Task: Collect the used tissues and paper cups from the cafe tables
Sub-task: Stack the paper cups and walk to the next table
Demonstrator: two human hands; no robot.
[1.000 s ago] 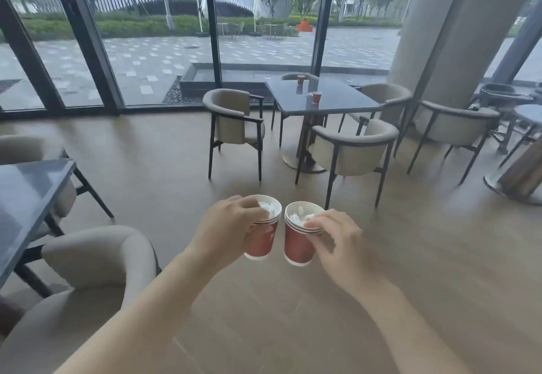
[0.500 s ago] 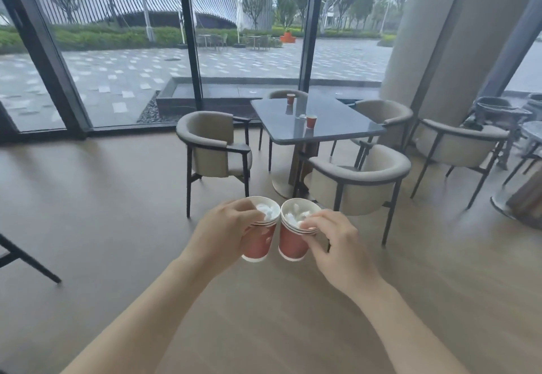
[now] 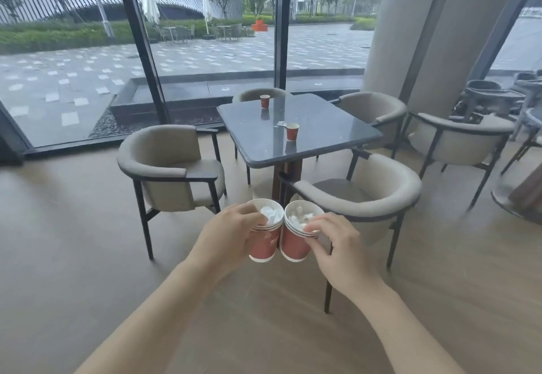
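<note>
While the left hand [image 3: 231,236] grasps the left cup stack [image 3: 264,246] and the right hand [image 3: 340,250] the right cup stack [image 3: 293,246], both tissue-stuffed, the desk [image 3: 337,139] holds a far-edge cup [image 3: 264,101], a middle cup [image 3: 292,131] and a crumpled tissue [image 3: 280,123], all uncollected.

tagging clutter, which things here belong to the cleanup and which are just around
Job: left cup stack in left hand, right cup stack in right hand, near cup, far cup, tissue on table.
Just around: armchairs, column.
</note>
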